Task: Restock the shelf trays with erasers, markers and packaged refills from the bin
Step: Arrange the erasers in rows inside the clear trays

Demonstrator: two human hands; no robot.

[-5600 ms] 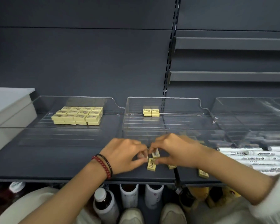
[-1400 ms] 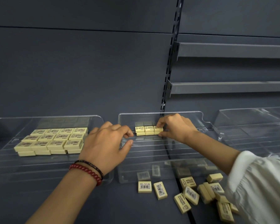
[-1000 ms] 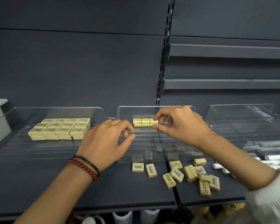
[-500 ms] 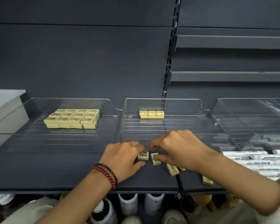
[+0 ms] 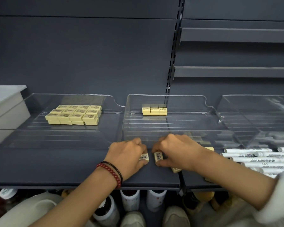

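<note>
On the dark shelf in front of the middle clear tray, my left hand pinches a small yellow eraser with a barcode label. Beside it my right hand pinches a second yellow eraser. More loose erasers lie half hidden under my right hand and forearm. At the back of the middle tray sits a short row of stacked erasers. The left clear tray holds a larger block of stacked erasers. White markers lie on the shelf at the right.
A third clear tray stands at the right, behind the markers. A white bin sits at the far left of the shelf. Bottles stand on the level below the shelf edge. Bare grey shelves hang at the upper right.
Both hands came back from the row at the back of the middle tray down to the loose erasers on the shelf front. Each hand now pinches one eraser.
</note>
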